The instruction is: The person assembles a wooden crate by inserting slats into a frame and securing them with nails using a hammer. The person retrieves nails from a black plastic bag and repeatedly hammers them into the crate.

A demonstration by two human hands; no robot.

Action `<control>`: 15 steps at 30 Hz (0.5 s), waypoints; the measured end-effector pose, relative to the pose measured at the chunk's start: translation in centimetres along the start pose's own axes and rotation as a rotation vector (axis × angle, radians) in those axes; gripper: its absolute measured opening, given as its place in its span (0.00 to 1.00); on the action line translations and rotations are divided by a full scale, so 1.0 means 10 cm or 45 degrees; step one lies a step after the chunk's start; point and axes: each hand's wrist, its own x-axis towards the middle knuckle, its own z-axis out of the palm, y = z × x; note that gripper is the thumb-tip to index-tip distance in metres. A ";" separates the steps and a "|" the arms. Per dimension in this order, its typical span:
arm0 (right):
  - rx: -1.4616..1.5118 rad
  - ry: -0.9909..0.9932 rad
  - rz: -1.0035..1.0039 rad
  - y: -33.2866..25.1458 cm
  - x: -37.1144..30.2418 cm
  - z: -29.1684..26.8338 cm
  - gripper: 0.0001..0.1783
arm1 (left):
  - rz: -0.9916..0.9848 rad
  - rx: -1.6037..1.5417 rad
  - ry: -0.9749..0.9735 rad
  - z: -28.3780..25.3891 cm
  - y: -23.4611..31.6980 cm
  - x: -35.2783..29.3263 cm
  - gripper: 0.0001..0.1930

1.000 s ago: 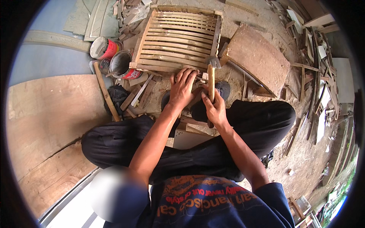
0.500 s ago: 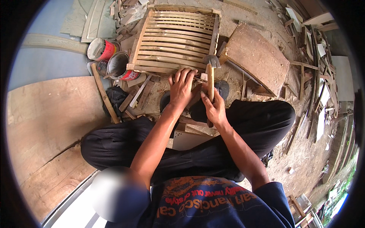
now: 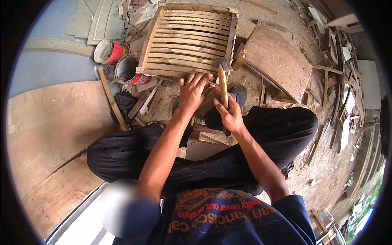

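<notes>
A wooden frame with several thin slats (image 3: 185, 45) lies beyond my knees. Its near rail is under my left hand (image 3: 193, 90), whose fingers curl over the edge near the right corner. My right hand (image 3: 231, 114) is closed round the wooden handle of a hammer (image 3: 223, 83). The hammer's dark metal head is at the frame's near right corner, close to my left fingertips. I cannot tell whether the head touches the wood. What lies under my left palm is hidden.
A brown wooden panel (image 3: 277, 61) on supports stands right of the frame. Two red paint cans (image 3: 109, 52) and a stick (image 3: 112, 100) are to the left. A large plywood sheet (image 3: 53, 122) lies at the left. Wood scraps (image 3: 337, 81) pile up along the right.
The hammer's head has shifted slightly left, and its handle now leans more to the left. My left hand has moved a little left along the rail.
</notes>
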 end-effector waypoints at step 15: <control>-0.010 0.273 0.063 -0.07 -0.03 -0.06 0.18 | -0.045 -0.024 0.049 0.00 0.01 0.01 0.31</control>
